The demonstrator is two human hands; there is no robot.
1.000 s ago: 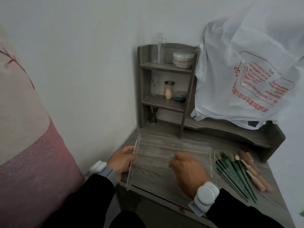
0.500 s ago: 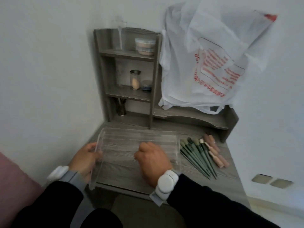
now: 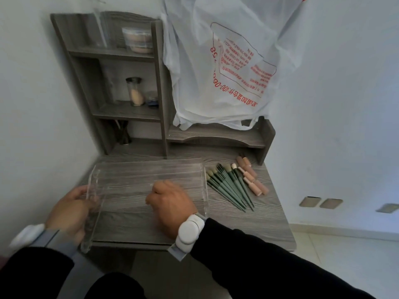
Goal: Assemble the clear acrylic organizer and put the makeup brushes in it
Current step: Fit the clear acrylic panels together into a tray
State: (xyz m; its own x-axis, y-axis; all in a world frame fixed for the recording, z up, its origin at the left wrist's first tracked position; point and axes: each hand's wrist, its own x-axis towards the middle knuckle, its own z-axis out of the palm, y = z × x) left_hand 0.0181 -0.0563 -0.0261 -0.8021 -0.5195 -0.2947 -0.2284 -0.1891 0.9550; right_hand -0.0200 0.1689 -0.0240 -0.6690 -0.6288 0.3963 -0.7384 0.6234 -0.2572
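Observation:
A clear acrylic organizer [image 3: 149,171] lies on the grey wooden desk [image 3: 248,223], its stepped panels facing up. My left hand [image 3: 69,210] grips its left side panel near the desk's left edge. My right hand [image 3: 170,203] rests inside the organizer, fingers curled on a clear inner panel that I can hardly make out. To the right of the organizer lie several green-handled makeup brushes [image 3: 228,186] and a few pink-handled brushes [image 3: 251,180], fanned out on the desk, untouched.
A grey shelf unit [image 3: 159,87] stands at the desk's back, holding a small jar [image 3: 135,91], a round container [image 3: 137,41] and a dark cup [image 3: 124,135]. A white plastic bag [image 3: 226,61] hangs over its right part. Walls close in left and right.
The head view has swung right and down, so desk and shelf sit further left in frame. Both hands keep their hold on the organizer; the left hand looks blurred from motion.

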